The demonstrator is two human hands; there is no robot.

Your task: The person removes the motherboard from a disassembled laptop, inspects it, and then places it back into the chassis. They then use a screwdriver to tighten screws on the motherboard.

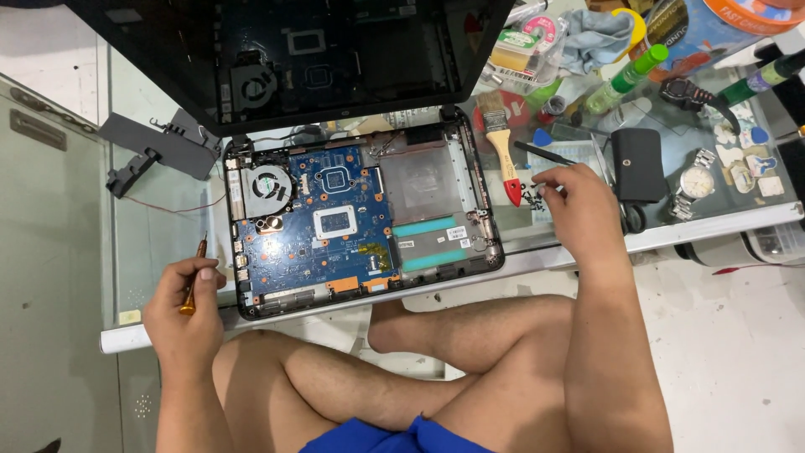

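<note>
Blue circuit board fills most of the opened laptop base, a shallow black shell lying on the glass table. Inside the shell, at its left end, sits a round cooling fan with a copper-coloured patch just below it; a square silver socket lies near the board's middle. The right part of the shell holds a bare grey metal bay and, below it, two teal strips. The laptop's dark lid stands open behind the base.

The left hand is curled shut around a slim screwdriver with an orange handle, held upright just beside the left edge of the shell, tip pointing up and clear of the board. The right hand rests on the table to the right of the shell, fingers bent down and pinched together over a small heap of dark screws; whether it actually grips one cannot be told.

Just left of that hand lies a paintbrush with a wooden handle and red tip. A black pouch and a silver wristwatch lie further right. At the table's far edge stand green bottles, a crumpled blue cloth and a roll of tape. A grey plastic part with a thin red wire lies left of the laptop.
</note>
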